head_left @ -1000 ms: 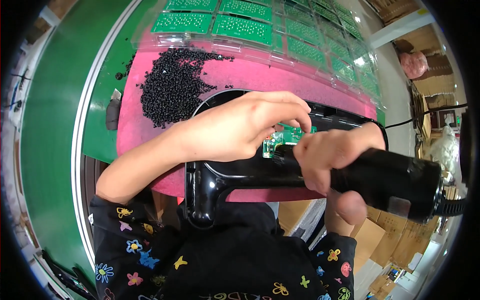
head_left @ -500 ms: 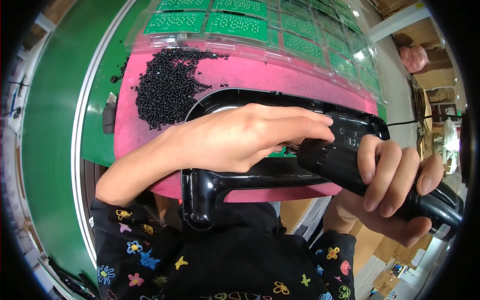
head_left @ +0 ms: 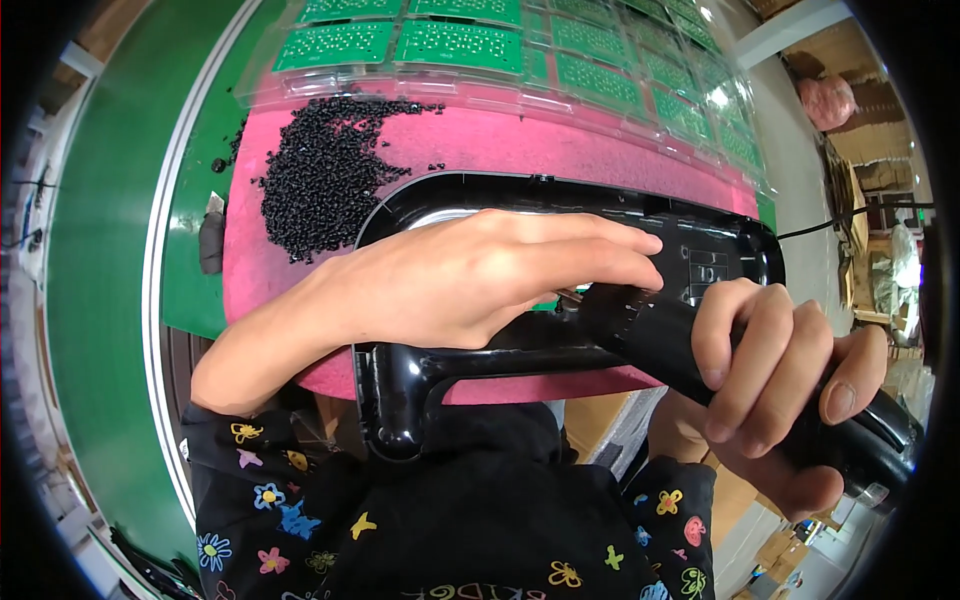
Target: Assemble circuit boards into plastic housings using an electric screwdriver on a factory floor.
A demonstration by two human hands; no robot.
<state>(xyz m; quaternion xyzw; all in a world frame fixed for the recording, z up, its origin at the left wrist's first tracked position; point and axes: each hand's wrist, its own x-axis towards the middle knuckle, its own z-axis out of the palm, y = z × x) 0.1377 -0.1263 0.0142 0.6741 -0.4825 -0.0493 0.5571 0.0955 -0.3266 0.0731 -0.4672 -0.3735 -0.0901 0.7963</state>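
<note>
A black electric screwdriver (head_left: 668, 328) lies slanted in my right hand (head_left: 775, 375), whose fingers wrap round its body. Its nose and thin metal bit (head_left: 569, 295) point left, down into a glossy black plastic housing (head_left: 480, 362). My left hand (head_left: 490, 270) stretches across the housing, index and middle fingers out straight beside the screwdriver's nose. The thumb is mostly tucked beneath that hand, close to the bit. A sliver of green circuit board (head_left: 545, 304) shows under the left hand. Whatever the bit touches is mostly hidden.
A heap of small black screws (head_left: 325, 180) lies on the pink mat (head_left: 500, 140), left of the housing. Clear plastic trays of green circuit boards (head_left: 460, 47) stand at the back. A dark wrapped object (head_left: 212, 240) rests on the green table (head_left: 190, 285). A black cable (head_left: 830, 222) runs off right.
The housing has shifted slightly left in the picture. My right hand and the screwdriver's rear end sit a little lower, and its nose a little farther left. The left hand keeps its pose.
</note>
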